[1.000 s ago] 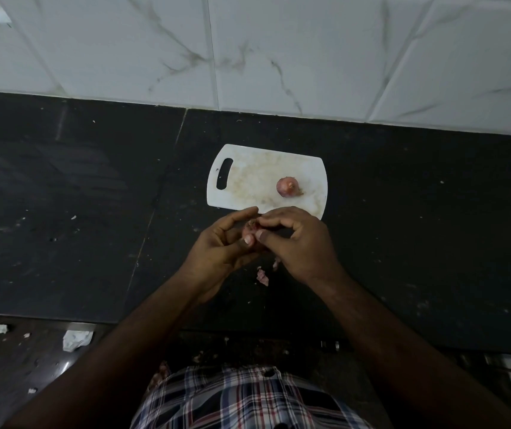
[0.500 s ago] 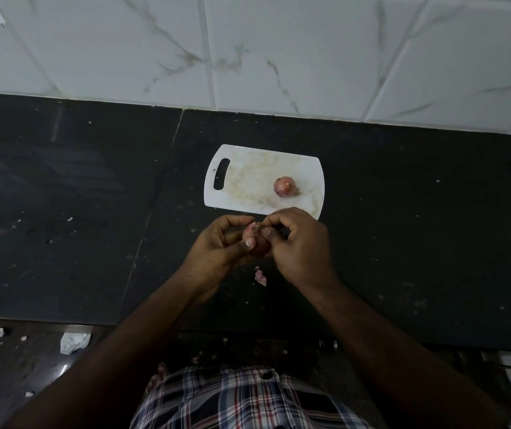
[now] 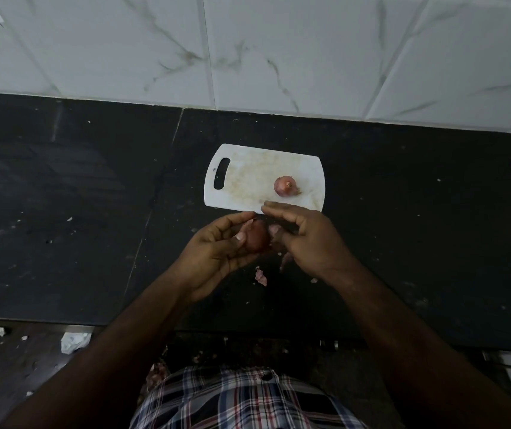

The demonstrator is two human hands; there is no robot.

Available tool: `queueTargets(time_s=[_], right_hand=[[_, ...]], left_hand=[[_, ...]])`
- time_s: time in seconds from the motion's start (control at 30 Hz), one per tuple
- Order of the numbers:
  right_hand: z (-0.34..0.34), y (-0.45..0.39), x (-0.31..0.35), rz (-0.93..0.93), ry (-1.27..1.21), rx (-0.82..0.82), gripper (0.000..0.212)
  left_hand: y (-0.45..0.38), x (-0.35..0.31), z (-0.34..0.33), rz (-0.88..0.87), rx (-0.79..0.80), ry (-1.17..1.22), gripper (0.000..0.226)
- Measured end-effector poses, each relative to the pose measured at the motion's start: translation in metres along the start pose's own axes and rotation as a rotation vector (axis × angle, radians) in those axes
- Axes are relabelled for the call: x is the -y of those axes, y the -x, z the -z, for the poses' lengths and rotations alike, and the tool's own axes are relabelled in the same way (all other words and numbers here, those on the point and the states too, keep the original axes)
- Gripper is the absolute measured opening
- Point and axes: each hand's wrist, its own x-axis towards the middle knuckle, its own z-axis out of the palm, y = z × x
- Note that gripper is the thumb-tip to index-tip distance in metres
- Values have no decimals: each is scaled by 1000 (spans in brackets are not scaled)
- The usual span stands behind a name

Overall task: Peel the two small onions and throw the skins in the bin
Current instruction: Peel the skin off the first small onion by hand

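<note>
The left hand (image 3: 217, 252) grips the onion (image 3: 256, 239) between thumb and fingers, above the counter (image 3: 78, 212). The right hand (image 3: 310, 239), just right of it, apparently pinches loosened skin (image 3: 285, 260). The second onion (image 3: 285, 186) lies beyond on the cutting board (image 3: 248, 181), nearer the right hand.

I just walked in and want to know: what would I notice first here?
First, the two hands in the middle: the left hand holds a small reddish-brown onion while the right hand pulls at its skin. Behind them, another small pink onion sits on a white plastic cutting board, on the black stone counter.
</note>
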Motion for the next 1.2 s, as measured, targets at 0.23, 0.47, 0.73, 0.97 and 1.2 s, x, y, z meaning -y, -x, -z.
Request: queueTargets(time_s=[0.23,0.47,0.73,0.97,1.2], right_hand=[[-7,2,-1,8,30,32,47],[-18,3,-2,-157,-350,-76,26],[-17,-2,-3,-222,-339,-115,10],[-19,-6,-14,-186,-119,-191,14],[-16,3,-8,-162,-246,-256,11]], left_hand=[[-4,1,-4,-78,-144,-52,43],[0,4,-7,-111,14,-228,57],[-1,2,-7,-105,-4,-309,51],[2,5,-3,-70,69,-217,52],[0,7,1,-63,28,-78,48]])
